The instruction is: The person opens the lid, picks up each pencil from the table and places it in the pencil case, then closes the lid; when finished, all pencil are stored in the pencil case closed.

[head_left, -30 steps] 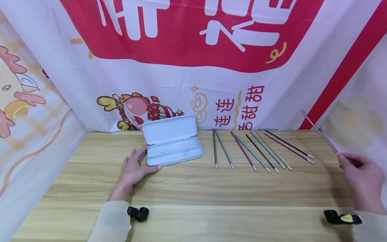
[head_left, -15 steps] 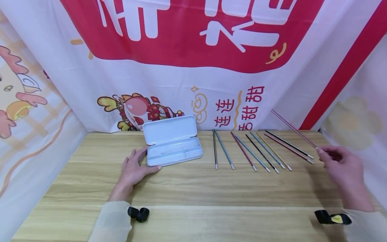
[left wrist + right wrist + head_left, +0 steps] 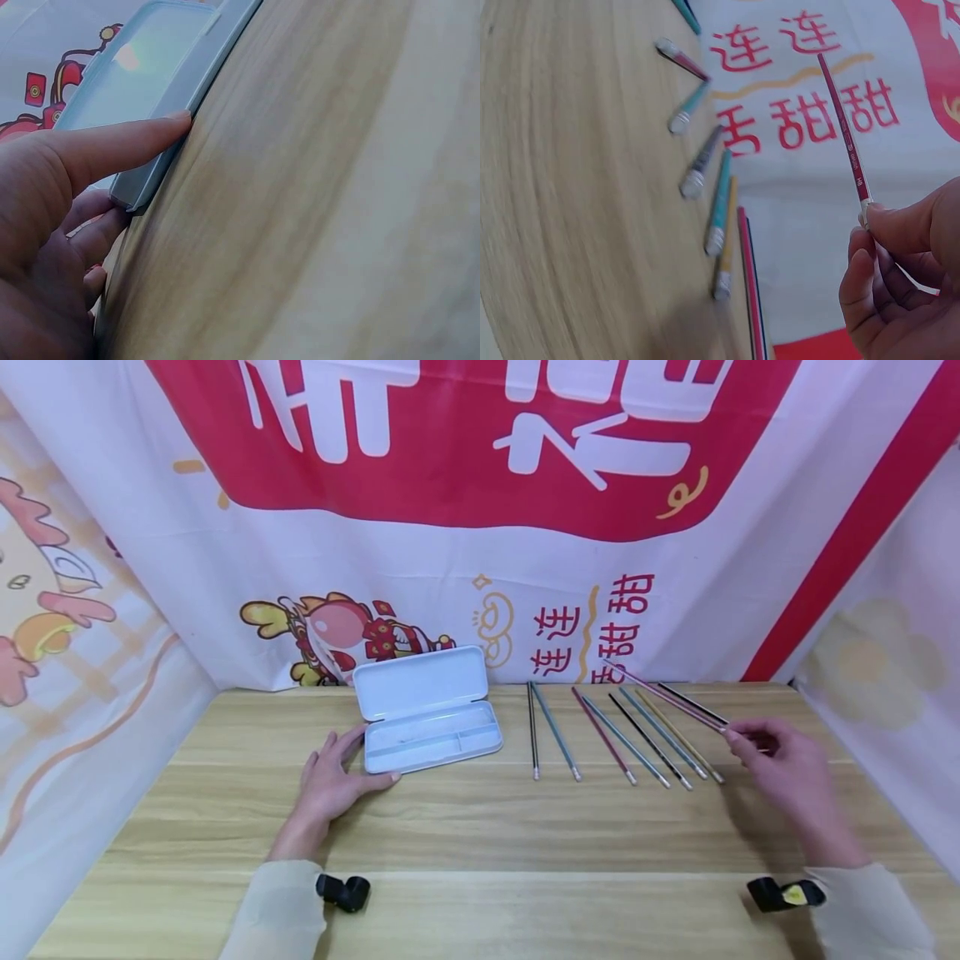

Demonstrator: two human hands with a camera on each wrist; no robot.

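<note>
A light blue pencil case (image 3: 420, 685) stands open on the table, lid tilted up at the back, its compartments holding no pencils. My left hand (image 3: 330, 785) holds the case's left end; in the left wrist view the thumb (image 3: 127, 146) lies along the front edge and the fingers are bent at the corner. At the right, my right hand (image 3: 783, 777) pinches a dark red pencil (image 3: 844, 124) by its eraser end between thumb and forefinger, raised above the table with its far end pointing up and leftward. Several pencils (image 3: 630, 739) lie spread between case and right hand.
The wooden table (image 3: 525, 835) ends at a printed cloth (image 3: 420, 552) hanging behind it, with more cloth (image 3: 892, 677) at each side. A black pencil (image 3: 532, 735) and a teal pencil (image 3: 555, 731) lie nearest the case.
My right hand has moved left with the pencil, from the table's right side to over the rightmost lying pencils. My left hand and the case have stayed put.
</note>
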